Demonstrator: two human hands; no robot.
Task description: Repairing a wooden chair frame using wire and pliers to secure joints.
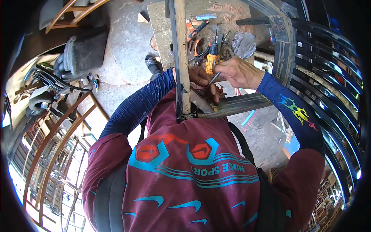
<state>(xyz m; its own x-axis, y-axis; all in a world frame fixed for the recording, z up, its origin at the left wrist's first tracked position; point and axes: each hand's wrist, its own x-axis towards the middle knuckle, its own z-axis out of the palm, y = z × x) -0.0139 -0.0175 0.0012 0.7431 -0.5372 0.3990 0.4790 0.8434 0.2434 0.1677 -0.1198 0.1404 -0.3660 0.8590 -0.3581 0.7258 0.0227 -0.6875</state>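
A wooden chair frame (180, 50) with dark-edged rails stands in front of my body. Inside its corner, my right hand (237, 73) is closed around a slim metal rod (213, 78), its handle hidden in my fist. The rod slants down towards my left hand (203, 79). That hand reaches in past the left rail, fingers curled close to the diagonal corner brace (203, 103); what they hold is hidden. Just beyond my hands is a yellow power drill (212, 58) with a long bit pointing away. The lower rail (235, 105) runs below both hands.
A board (160, 23) beyond carries an orange-and-black tool (199, 30), a crumpled grey cloth (244, 44) and wood shavings (230, 11). Black curved slats (328, 65) rise at right. Chair frames (54, 143) crowd the left, with a dark padded seat (85, 52) farther off.
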